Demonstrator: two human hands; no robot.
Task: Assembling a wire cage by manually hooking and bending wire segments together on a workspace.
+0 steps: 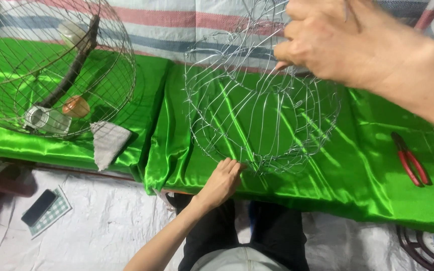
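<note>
A half-built round wire cage frame (pixel 262 108) rests on a table draped in shiny green cloth (pixel 357 170). My left hand (pixel 223 179) pinches the frame's lower rim near the table's front edge. Close to the camera, my right hand (pixel 337 42) grips the frame's upper wires at the top of the view. The thin silver wires bulge into a dome between both hands.
A finished wire cage (pixel 51 65) with a perch, a cup and a small orange dish stands at the left. Red-handled pliers (pixel 411 159) lie on the cloth at right. A phone (pixel 38 207) on a checked pad lies on the white floor sheet.
</note>
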